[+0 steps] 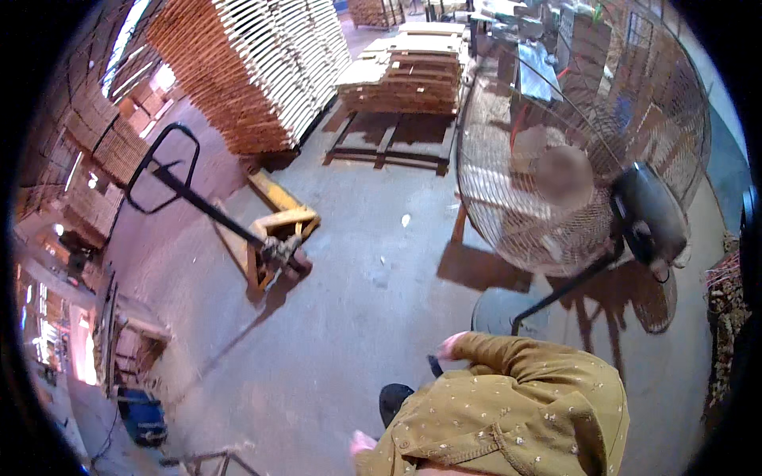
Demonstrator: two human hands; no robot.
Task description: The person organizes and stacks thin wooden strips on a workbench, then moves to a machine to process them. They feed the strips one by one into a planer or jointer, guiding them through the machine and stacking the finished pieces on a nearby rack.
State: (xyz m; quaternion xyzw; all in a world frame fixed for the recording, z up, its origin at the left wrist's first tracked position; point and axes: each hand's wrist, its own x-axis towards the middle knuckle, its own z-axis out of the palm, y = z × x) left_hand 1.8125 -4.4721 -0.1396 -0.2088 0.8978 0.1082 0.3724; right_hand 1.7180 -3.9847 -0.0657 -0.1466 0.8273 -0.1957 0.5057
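Apart: right hand (453, 346), board-laden pallet (386, 144)

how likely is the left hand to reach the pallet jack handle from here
Probably not without stepping closer: a wide stretch of floor seems to lie between the left hand and the pallet jack handle.

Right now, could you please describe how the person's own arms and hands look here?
Long, loosely creased mustard sleeves cover the arms, in fabric scattered with small pale motifs. The left hand and right hand look ungloved, though little of either shows.
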